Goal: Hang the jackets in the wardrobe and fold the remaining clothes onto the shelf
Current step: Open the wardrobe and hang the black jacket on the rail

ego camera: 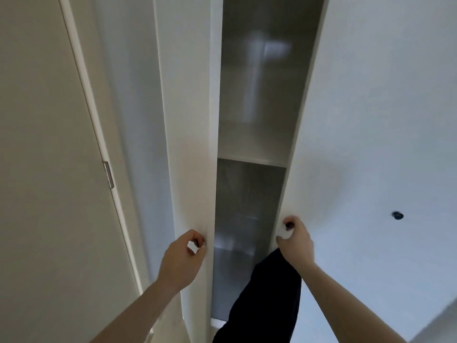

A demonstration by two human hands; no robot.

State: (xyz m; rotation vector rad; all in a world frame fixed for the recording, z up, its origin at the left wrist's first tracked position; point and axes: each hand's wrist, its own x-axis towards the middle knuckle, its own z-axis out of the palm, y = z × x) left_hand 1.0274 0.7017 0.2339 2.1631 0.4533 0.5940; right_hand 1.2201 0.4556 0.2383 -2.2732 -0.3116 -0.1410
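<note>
Two white wardrobe doors stand slightly apart with a narrow gap between them. My left hand (184, 258) pinches a small dark knob on the left door (190, 144). My right hand (295, 240) grips a small dark knob on the right door (371, 120). Through the gap a white shelf (252, 158) crosses the inside. A dark garment (267, 300) hangs down below my right hand, over the lower part of the gap. What lies deeper inside is blurred.
Another small dark knob (397, 215) sits further right on the white door panel. At the left stands a beige room door (44, 169) with a metal hinge (108, 175) on its frame.
</note>
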